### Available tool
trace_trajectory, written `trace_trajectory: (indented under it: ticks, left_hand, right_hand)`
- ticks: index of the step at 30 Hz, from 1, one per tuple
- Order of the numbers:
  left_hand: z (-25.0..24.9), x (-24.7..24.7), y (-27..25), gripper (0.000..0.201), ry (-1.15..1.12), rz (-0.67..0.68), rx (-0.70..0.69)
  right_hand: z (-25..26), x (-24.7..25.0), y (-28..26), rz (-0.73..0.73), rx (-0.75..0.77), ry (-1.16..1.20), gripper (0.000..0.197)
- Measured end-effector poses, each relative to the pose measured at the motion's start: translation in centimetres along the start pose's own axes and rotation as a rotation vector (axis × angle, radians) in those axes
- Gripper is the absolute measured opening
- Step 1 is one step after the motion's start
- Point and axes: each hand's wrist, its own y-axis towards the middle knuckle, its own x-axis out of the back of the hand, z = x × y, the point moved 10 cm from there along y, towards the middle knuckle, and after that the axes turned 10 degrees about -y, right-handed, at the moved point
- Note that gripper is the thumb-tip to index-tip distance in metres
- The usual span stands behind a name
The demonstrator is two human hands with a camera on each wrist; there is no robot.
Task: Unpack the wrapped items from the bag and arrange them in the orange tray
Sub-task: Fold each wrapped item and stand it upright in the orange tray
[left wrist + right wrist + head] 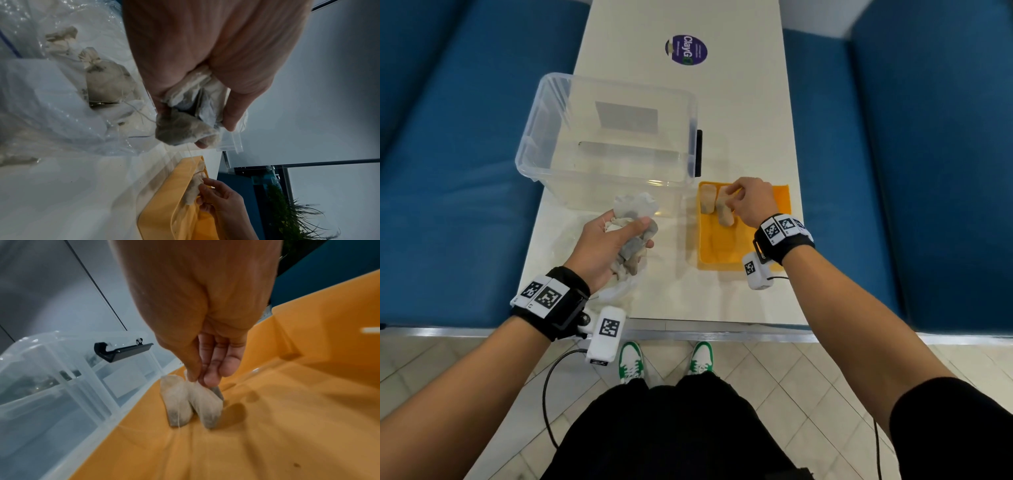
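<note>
My left hand [643, 236] grips a bunch of pale wrapped sachets [633, 209] above the clear plastic bag [616, 291] near the table's front edge. In the left wrist view that bundle [183, 129] fills the hand, and more sachets [107, 84] lie inside the bag [51, 105]. My right hand [732, 198] pinches the top of one sachet [724, 212] in the orange tray [722, 250], beside another sachet [707, 200] lying at the tray's far left corner. In the right wrist view the pinched sachet [207, 407] stands next to the other [176, 404] on the tray floor [267, 418].
A large clear plastic bin [606, 137] with a black latch [699, 152] stands on the white table [688, 301], just behind the bag and left of the tray. Blue benches [448, 171] flank the table on both sides. A purple sticker [686, 49] lies further back.
</note>
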Motion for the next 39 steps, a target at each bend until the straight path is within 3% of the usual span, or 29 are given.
trace_trajectory:
  ticks: [7, 21, 32, 35, 39]
  left_hand:
    - [-0.3, 0.7, 0.0, 0.028, -0.027, -0.034, 0.006]
    - [-0.2, 1.0, 0.4, 0.040, -0.054, -0.035, 0.019]
    - [-0.2, 1.1, 0.3, 0.033, -0.040, -0.027, 0.018]
    - [-0.3, 1.1, 0.3, 0.036, -0.042, -0.028, 0.018]
    - [-0.4, 1.1, 0.4, 0.025, -0.034, -0.027, 0.019]
  right_hand:
    - [-0.2, 1.1, 0.8, -0.065, -0.002, -0.035, 0.005]
    - [-0.3, 1.8, 1.1, -0.093, -0.046, -0.053, 0.009]
    - [-0.9, 1.4, 1.4, -0.087, -0.138, 0.020, 0.003]
    - [-1.0, 1.5, 1.3, -0.115, -0.138, -0.020, 0.006]
    - [-0.8, 2.2, 0.8, -0.140, -0.143, -0.070, 0.014]
